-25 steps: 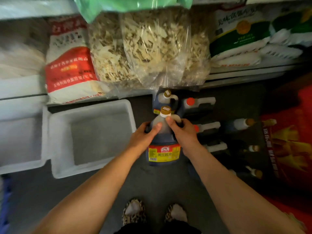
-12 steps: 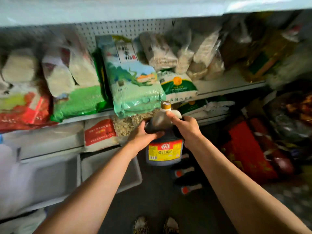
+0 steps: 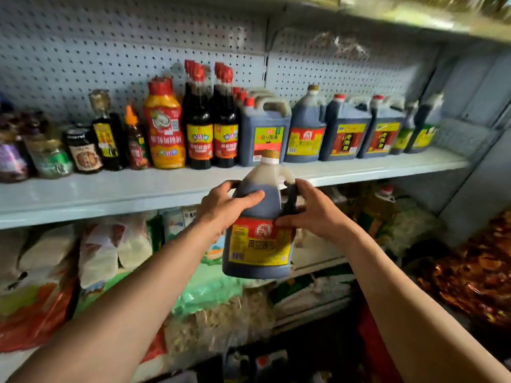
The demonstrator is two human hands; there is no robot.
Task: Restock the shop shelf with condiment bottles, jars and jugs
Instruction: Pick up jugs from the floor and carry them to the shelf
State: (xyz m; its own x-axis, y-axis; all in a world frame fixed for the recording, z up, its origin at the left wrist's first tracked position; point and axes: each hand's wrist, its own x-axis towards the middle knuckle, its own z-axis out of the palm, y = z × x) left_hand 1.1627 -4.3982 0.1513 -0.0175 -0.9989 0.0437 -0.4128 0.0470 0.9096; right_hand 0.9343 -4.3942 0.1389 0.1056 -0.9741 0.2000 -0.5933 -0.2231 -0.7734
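Shelf (image 3: 193, 186) behind; left hand (image 3: 221, 208), right hand (image 3: 312, 208) gripping jug (image 3: 260, 244)

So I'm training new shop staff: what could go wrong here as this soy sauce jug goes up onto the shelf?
1. The jug hangs in the air below the shelf edge; its base could catch the lip on the way up.
2. The left hand grips its rounded shoulder and the right hand its side by the handle, so a heavy jug could slip.
3. The row is crowded; it could knock the matching jug behind.
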